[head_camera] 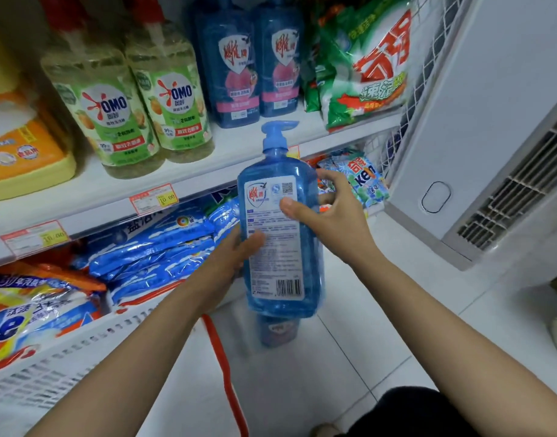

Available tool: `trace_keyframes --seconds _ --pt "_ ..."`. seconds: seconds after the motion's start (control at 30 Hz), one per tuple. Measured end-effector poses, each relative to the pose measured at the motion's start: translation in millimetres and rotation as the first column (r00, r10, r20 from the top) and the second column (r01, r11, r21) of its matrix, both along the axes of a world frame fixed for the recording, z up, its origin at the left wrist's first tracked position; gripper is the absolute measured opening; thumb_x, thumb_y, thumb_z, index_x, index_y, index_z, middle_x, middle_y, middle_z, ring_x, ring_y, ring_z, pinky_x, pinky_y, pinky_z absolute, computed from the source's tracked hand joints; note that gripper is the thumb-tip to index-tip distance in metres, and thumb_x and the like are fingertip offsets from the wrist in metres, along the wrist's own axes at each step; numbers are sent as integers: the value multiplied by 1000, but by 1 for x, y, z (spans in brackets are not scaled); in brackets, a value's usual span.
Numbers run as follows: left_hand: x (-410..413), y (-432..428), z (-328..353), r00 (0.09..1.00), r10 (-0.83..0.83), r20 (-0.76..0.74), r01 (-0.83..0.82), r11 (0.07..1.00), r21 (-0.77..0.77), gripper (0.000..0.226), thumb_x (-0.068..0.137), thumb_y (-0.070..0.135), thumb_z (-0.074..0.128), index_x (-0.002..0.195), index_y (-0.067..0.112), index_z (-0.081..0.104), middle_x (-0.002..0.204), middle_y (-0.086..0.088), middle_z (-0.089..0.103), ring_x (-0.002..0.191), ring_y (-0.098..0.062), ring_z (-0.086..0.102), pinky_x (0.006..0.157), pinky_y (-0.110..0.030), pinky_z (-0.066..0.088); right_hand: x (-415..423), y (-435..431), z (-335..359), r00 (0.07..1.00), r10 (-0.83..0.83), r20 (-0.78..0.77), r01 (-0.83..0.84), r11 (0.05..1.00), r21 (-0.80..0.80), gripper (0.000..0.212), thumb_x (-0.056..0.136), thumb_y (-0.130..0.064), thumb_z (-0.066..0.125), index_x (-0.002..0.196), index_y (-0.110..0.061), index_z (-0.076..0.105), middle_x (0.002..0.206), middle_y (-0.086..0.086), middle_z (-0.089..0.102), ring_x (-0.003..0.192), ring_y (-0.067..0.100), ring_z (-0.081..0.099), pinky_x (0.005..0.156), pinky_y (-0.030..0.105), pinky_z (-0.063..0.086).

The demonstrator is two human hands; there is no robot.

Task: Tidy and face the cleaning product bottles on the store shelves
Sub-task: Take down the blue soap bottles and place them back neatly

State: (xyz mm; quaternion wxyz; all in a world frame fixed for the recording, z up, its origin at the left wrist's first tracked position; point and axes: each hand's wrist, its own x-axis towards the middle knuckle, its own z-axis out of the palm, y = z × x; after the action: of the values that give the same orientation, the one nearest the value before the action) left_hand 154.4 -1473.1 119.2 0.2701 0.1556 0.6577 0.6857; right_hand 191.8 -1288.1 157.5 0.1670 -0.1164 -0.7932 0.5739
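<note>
Held upright, blue pump bottle (280, 234) sits gripped between both hands (330, 216).

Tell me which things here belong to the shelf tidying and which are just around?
In the job: blue pump bottle, held by left hand and right hand; blue bottles on the shelf; OMO bottles.
Just there: green powder bag, white cabinet, price tags.

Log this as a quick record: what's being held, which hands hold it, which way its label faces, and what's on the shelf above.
held: blue pump bottle, upright, off the shelf
hands: left hand grips its lower side; right hand grips higher up
facing: back label and barcode toward camera
upper shelf: blue bottles, OMO bottles, green bag, fronts out
below: another bottle, blurred
</note>
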Motion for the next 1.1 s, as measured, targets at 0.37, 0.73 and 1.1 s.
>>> trace_keyframes --seconds 0.37,0.73,1.1 --pt "1 1 8 928 258 -270 -270 963 -8 87 52 39 93 127 22 52 115 7 69 107 -12 65 84 -36 58 1 0 17 976 210 -62 -212 977 -25 75 73 -53 80 135 -24 50 124 4 64 112 14 64 89 36 58" --pt "-1 -12 13 882 395 -255 -389 918 77 73 51 48 83 114 22 55 107 3 71 102 -19 67 86 -38 58 -13 -1 12 969 236 -72 -242 966 -92 55 88 -41 71 136 -21 55 125 -4 63 110 -1 61 93 23 51" --pt "18 8 4 662 395 -637 -636 746 -198 76 51 55 87 107 35 40 97 24 55 86 2 56 67 -18 42 -45 -31 18 958 -5 -286 32 996 89 46 75 -53 73 76 -9 62 60 2 49 58 11 42 60 36 42"
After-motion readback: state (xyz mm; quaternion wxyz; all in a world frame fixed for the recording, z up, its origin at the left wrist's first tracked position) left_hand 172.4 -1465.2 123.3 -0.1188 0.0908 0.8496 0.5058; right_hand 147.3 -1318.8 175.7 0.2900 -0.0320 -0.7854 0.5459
